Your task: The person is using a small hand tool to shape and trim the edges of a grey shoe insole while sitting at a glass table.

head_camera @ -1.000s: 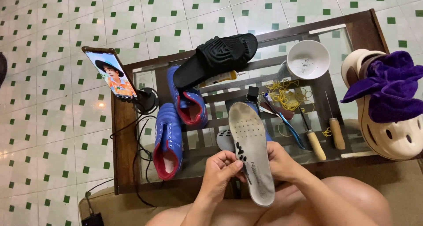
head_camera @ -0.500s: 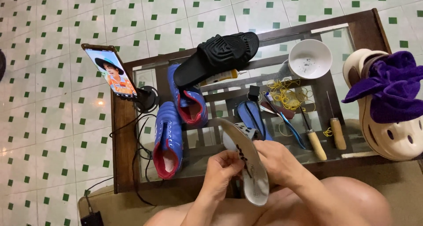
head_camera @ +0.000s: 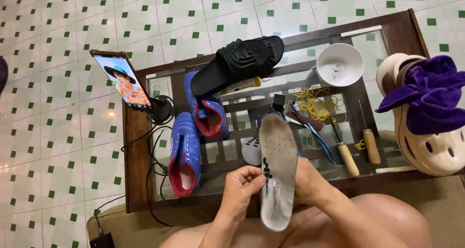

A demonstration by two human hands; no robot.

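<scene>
**Grey insole held up in both hands**

Just in front of the glass-topped wooden table (head_camera: pixel 138 146), at its near edge, a worn grey perforated foam insole (head_camera: pixel 277 173) stands lengthwise between the two hands, heel end towards the person. The left hand (head_camera: pixel 242 190) pinches its left edge with thumb and fingers closed on it; the right hand (head_camera: pixel 310 180) grips it from behind on the right side, mostly hidden by the insole. On the table, beyond the insole, lie two blue football shoes with red lining (head_camera: pixel 186 153), a black rubber slide sandal (head_camera: pixel 240 61), a white bowl (head_camera: pixel 340 65), yellow rubber bands (head_camera: pixel 315 105) and two wooden-handled awls (head_camera: pixel 370 144)
</scene>
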